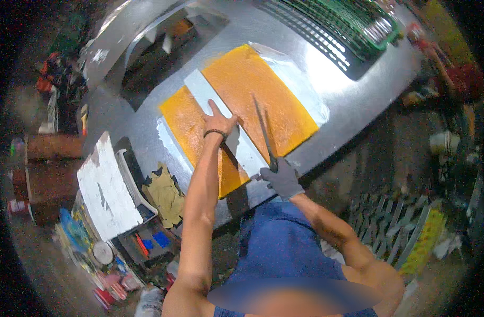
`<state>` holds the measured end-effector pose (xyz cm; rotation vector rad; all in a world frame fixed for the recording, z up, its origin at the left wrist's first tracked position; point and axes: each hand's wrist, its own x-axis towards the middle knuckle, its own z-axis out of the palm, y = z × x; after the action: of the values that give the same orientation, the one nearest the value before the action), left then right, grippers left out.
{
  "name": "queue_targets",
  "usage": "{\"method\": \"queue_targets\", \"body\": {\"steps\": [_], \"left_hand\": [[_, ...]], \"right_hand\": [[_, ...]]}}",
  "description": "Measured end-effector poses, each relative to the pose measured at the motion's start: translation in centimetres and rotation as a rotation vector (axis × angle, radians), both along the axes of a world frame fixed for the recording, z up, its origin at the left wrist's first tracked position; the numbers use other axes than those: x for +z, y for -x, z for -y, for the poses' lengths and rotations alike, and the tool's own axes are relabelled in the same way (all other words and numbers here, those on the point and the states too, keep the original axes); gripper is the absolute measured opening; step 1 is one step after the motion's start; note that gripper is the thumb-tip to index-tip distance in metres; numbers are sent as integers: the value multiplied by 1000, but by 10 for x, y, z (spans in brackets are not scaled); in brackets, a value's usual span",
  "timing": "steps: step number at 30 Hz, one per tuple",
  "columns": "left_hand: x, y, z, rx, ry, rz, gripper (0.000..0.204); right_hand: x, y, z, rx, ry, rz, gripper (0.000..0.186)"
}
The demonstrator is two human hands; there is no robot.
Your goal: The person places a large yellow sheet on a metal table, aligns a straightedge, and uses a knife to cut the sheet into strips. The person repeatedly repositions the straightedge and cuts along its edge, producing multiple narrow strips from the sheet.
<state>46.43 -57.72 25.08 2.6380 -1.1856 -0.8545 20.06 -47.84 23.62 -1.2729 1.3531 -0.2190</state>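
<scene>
A thick orange-yellow slab (278, 90) lies on a shiny metal table, with a pale sheet (306, 87) showing past its edges. Across the slab runs a flat, pale straight strip (198, 87). My bare left hand (219, 121), fingers spread, presses down on the strip near its middle. A grey glove covers my right hand (285, 181), closed round the handle of a long thin knife (263, 129) at the slab's near edge. The blade points away from me over the slab, right of the strip; whether it touches the surface I cannot tell.
A green plastic crate (371, 39) stands at the table's far right. To the left are a white peeling board (107, 187), a torn brown piece (165, 195) and a brown box (54, 177). Grey slatted metalwork (387, 224) lies to the right.
</scene>
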Motion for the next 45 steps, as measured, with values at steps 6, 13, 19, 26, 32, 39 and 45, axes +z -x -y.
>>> {"method": "queue_targets", "body": {"steps": [6,13,19,26,32,39,45], "left_hand": [[12,14,-3,22,86,29,122],[15,64,36,20,66,55,121],[13,63,35,59,108,87,119],[16,59,39,82,68,9,117],[14,57,40,86,62,-28,116],[-6,41,48,-3,82,-87,135],[-4,37,46,-46,39,-113,133]], "right_hand": [[17,11,8,-87,-37,108,36],[13,36,38,-187,-268,108,27],[13,39,50,-82,-263,152,21],[11,37,48,-117,-254,227,19],[-8,45,51,-52,-174,24,17],[-6,47,52,-152,-275,148,23],[21,35,46,-221,-149,155,18]]}}
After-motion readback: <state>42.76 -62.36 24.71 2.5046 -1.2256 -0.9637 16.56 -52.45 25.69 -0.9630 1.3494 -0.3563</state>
